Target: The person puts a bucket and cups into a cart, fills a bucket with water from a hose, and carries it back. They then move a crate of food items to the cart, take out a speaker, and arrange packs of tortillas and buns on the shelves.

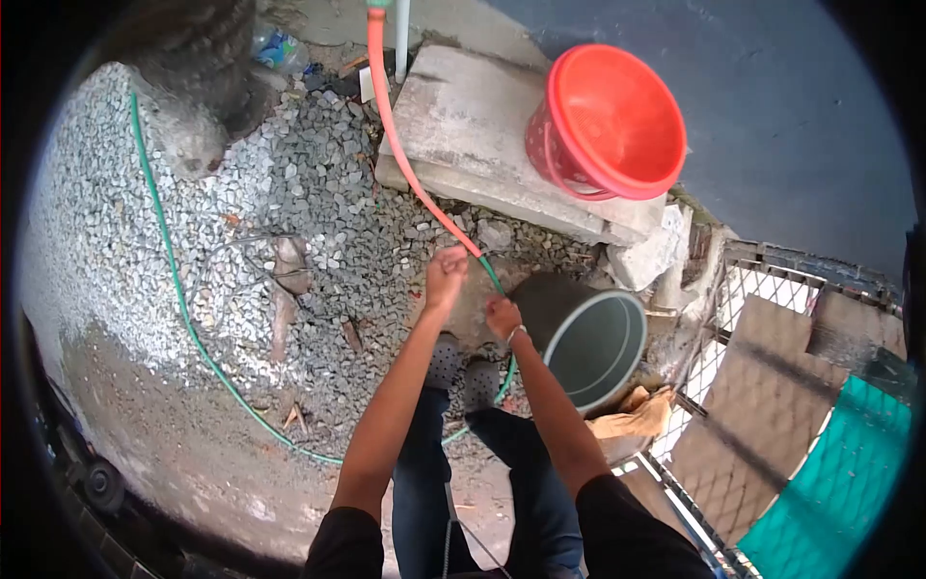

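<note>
An orange hose runs down from the top and meets a thinner green hose beside my hands. My right hand is closed around the green hose just below that joint. Close to the end of the orange hose, my left hand has its fingers curled in and is a little blurred; what lies inside them is hidden. A grey bucket lies tipped beside my right hand, its mouth facing right. The green hose continues past my shoes and loops away over the gravel to the left.
A red bucket stands on a concrete slab. Gravel covers the ground to the left, around a tree trunk. At right is a metal mesh frame with brown and teal sheets. A tan cloth lies below the grey bucket.
</note>
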### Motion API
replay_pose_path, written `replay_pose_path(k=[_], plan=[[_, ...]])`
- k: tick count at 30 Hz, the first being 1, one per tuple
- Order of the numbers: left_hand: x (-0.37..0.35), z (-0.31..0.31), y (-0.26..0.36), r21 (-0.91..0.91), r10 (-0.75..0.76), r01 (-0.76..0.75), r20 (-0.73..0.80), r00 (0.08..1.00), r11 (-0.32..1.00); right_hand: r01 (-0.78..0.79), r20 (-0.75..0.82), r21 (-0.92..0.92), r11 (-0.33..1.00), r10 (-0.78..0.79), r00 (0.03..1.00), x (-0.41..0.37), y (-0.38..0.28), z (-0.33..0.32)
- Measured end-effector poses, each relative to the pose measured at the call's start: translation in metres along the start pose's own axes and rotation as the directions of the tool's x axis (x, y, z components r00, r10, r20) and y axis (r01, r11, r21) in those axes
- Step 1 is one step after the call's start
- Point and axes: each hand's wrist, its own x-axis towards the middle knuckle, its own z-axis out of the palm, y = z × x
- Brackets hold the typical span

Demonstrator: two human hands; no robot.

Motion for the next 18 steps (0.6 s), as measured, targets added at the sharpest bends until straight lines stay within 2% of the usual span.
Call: replay_pose_path(k=[1,2,3,4,5,7,8,10,11,13,14,16,17,18], plan=[[0.021,-0.019,-0.044,0.294,0.004,-0.013,0.030,1.000,0.956,-0.087,0.185,-0.096,0.992,0.103,0.977,0.026,0.004,0.008],[0.034,-0.028,-0.074,0.303,0.024,-0.035,0.040,0.999,0.952,-0.080,0.166,-0.084,0.993,0.093,0.982,0.050,0.013,0.024],[0.040,-0.033,-0.101,0.297,0.018,-0.006,-0.038,0.999,0.955,-0.050,-0.051,-0.063,0.997,0.047,0.998,0.074,0.027,0.044],[0.048,-0.037,-0.122,0.287,0.006,0.029,-0.123,0.992,0.958,-0.017,-0.258,-0.049,0.999,0.004,0.966,0.092,0.039,0.062],[0.054,-0.039,-0.124,0.290,0.015,0.023,-0.126,0.992,0.957,-0.009,-0.260,-0.045,0.999,-0.003,0.966,0.108,0.041,0.070],[0.052,-0.039,-0.116,0.233,0.023,0.011,-0.144,0.989,0.973,-0.118,-0.168,-0.053,0.992,0.108,0.980,0.123,0.035,0.072],[0.058,-0.038,-0.124,0.232,0.021,0.014,-0.146,0.989,0.973,-0.118,-0.165,-0.054,0.992,0.108,0.980,0.117,0.028,0.071],[0.069,-0.031,-0.133,0.303,0.128,-0.033,-0.297,0.946,0.952,-0.081,-0.153,-0.260,0.962,0.041,0.987,0.099,0.013,0.064],[0.062,-0.027,-0.123,0.297,0.122,-0.030,-0.298,0.947,0.954,-0.022,-0.104,-0.239,0.971,-0.003,0.995,0.087,0.018,0.071],[0.044,-0.015,-0.091,0.099,-0.217,0.228,-0.109,0.970,0.969,0.012,-0.057,-0.223,0.975,-0.025,0.998,0.050,0.009,0.066],[0.042,-0.012,-0.097,0.097,-0.220,0.230,-0.105,0.970,0.968,0.046,-0.011,-0.198,0.979,-0.049,0.999,0.034,0.001,0.061],[0.037,-0.007,-0.126,0.080,-0.083,0.132,-0.443,0.893,0.988,0.059,0.039,-0.165,0.985,-0.053,0.998,0.021,-0.007,0.062],[0.029,-0.012,-0.120,0.250,0.046,0.097,-0.510,0.859,0.963,0.064,0.082,-0.125,0.990,-0.054,0.995,0.012,-0.008,0.063],[0.034,-0.031,-0.138,0.126,0.002,0.064,-0.465,0.885,0.990,0.133,-0.045,-0.251,0.959,-0.149,0.988,-0.009,-0.021,0.058]])
